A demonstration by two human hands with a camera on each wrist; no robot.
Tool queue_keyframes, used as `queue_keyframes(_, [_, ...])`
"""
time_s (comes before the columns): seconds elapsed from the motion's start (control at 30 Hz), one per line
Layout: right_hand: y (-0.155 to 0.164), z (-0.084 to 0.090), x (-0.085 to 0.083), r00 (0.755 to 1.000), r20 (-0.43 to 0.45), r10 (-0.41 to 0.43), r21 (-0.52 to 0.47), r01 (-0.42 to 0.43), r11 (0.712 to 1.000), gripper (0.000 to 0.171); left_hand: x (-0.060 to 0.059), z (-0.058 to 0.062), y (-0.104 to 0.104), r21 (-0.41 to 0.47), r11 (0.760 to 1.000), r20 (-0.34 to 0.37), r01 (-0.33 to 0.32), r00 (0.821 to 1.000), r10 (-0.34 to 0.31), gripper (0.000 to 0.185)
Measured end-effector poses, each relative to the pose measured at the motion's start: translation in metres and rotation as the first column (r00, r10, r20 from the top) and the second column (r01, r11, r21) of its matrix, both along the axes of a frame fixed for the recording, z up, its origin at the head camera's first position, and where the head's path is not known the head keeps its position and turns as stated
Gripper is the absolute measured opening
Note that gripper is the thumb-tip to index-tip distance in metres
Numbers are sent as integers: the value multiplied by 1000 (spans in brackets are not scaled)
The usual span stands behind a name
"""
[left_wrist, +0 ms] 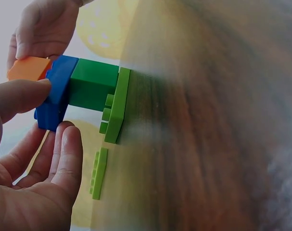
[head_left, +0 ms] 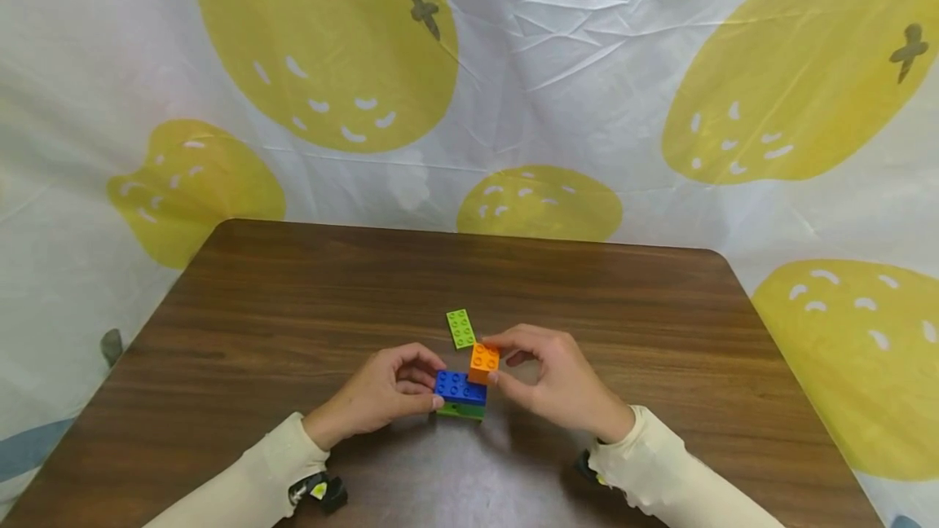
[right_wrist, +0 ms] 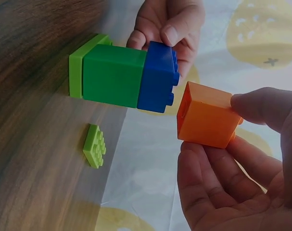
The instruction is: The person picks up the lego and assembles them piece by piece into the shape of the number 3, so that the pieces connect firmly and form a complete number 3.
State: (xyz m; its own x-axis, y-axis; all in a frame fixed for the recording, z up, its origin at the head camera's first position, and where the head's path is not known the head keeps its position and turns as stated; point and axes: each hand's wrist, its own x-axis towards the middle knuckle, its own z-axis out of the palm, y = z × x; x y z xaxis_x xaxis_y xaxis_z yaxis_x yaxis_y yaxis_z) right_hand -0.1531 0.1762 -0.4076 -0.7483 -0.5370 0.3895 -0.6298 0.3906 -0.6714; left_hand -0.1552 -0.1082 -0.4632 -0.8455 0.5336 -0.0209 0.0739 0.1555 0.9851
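Orange brick (head_left: 484, 363) pinched by right hand (head_left: 557, 385), just above left-held blue brick (head_left: 460, 387).

No text, label, brand, number or sign can be read in any of the views. The plastic building bricks show only plain studs, and the white cloth backdrop (head_left: 587, 63) carries only printed yellow fruit shapes, no lettering.

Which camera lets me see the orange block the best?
The right wrist view: the orange block fills it, pinched in the right hand, just apart from the blue block. The head view shows it small. The left wrist view shows only a corner.
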Motion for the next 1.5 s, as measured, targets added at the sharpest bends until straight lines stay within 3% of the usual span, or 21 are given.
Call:
queue_keyframes(0.63, [-5,-8,8,998,17,64,-14,-64,998,35,1,1,-1,-8,1000,-9,-5,1000,5,40])
queue_keyframes(1.5, [-8,-12,8,999,6,52,-20,-52,998,36,1,0,2,-3,1000,-20,-8,1000,8,40])
